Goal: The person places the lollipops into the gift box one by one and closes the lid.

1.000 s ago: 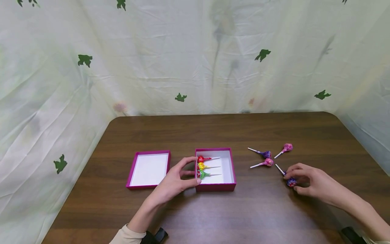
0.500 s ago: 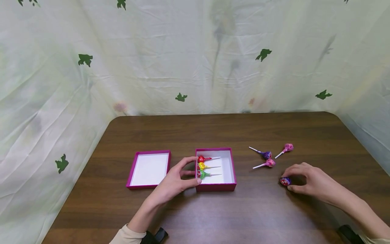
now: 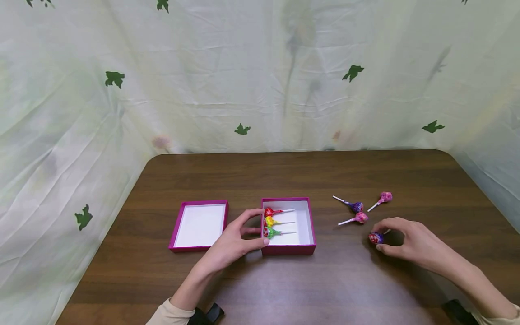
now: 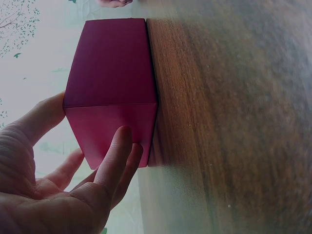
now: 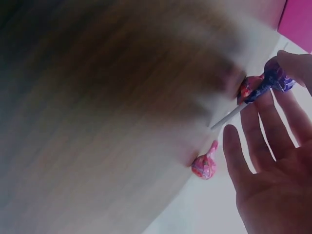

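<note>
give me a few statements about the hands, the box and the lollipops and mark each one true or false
1. A red lollipop, a yellow lollipop and a green lollipop lie in the box. True.
2. The box is covered. False: its lid lies apart on the table, white inside up.
3. The right hand holds a purple lollipop. True.
4. Neither hand touches the box. False: the left hand rests its fingers against one side.
5. Every lollipop lying loose on the table is green. False: two pink lollipops and a second purple lollipop lie there.
</note>
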`<state>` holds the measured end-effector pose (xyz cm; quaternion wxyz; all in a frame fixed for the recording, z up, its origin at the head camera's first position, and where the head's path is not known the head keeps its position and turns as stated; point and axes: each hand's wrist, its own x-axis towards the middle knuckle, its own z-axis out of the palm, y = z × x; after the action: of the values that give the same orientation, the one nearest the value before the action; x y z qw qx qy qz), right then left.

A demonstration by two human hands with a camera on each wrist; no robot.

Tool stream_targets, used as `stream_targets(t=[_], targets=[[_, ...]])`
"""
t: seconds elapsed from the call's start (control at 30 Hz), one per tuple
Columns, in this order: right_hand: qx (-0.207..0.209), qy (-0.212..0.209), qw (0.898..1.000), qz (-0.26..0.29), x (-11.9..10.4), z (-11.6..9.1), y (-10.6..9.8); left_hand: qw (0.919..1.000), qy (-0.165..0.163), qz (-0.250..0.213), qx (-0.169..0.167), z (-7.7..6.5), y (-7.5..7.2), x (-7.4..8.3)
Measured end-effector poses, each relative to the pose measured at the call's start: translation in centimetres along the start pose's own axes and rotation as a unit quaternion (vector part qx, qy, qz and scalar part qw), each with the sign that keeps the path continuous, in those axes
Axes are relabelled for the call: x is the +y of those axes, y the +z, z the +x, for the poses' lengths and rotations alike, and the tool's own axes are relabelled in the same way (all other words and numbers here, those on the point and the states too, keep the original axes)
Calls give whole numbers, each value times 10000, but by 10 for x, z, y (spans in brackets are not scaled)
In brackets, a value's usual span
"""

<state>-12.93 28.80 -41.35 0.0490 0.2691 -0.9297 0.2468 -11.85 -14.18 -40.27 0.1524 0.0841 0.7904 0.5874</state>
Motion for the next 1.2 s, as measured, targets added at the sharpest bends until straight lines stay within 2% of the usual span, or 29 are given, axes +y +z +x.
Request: stream_targets(t=[0.33, 0.6, 0.8, 1.03, 1.2], targets=[[326, -62, 9988, 367, -11, 6, 5, 10000, -54, -47, 10, -1, 0, -1], [638, -483, 9941, 737, -20, 15, 13, 10000, -63, -30, 4, 0, -1, -3], [678, -616, 9900, 1069, -28, 23, 17, 9999, -94, -36, 10, 0, -1, -3], [644, -649, 9895, 1116, -40, 31, 22, 10000, 1, -20, 30, 0, -1, -5], [769, -788, 9866, 1206, -48, 37, 24, 10000, 33, -22, -2, 1, -1, -5]])
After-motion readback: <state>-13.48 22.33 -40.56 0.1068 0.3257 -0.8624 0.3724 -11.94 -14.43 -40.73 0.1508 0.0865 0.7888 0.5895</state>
